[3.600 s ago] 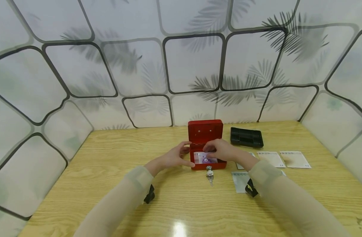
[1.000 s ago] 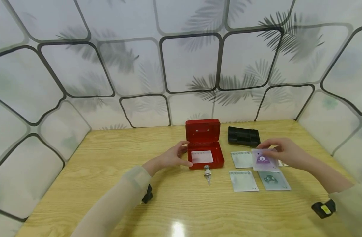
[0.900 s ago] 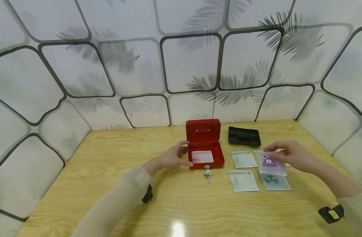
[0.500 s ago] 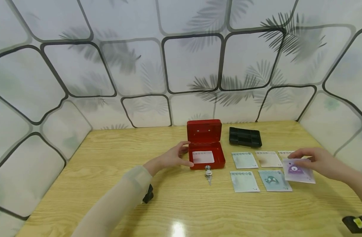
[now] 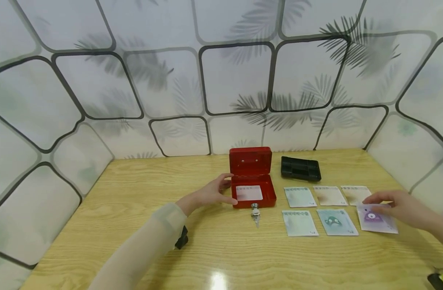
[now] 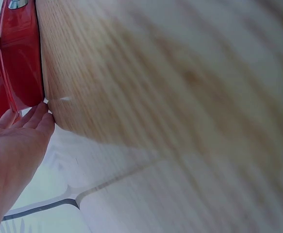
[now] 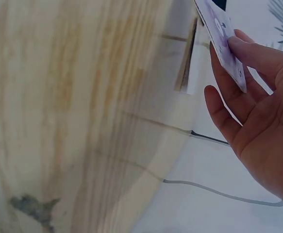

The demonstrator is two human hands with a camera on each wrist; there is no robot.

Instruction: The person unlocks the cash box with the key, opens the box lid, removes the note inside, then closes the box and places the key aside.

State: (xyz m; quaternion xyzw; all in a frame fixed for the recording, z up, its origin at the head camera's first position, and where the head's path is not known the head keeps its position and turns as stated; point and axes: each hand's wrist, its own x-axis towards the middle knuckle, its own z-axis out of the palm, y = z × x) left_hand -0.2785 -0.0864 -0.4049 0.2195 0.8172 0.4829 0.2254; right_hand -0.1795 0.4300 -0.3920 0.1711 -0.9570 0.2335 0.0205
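At the right of the table, my right hand (image 5: 406,209) pinches a thin bundle of purple play banknotes (image 5: 376,218) with a one-eyed monster printed on it. In the right wrist view the thumb lies on the face of the purple play banknotes (image 7: 222,36) and the fingers are behind. My left hand (image 5: 211,191) holds the left end of the red cash box (image 5: 267,191), thumb at the front corner and fingers at the back. The lid (image 5: 250,161) stands raised. A pale pinkish note (image 5: 248,193) lies inside. Keys (image 5: 255,213) hang from the front lock.
Two rows of laid-out notes lie right of the box, including a green note (image 5: 299,222), a teal monster note (image 5: 337,222) and a beige note (image 5: 330,195). A black compartment tray (image 5: 300,168) sits behind them. Patterned fabric walls (image 5: 236,76) enclose the table.
My right hand has taken the purple play banknotes from the cash box, carried them right past the laid-out notes and lowered them beside the teal one. My left hand has stayed at the box.
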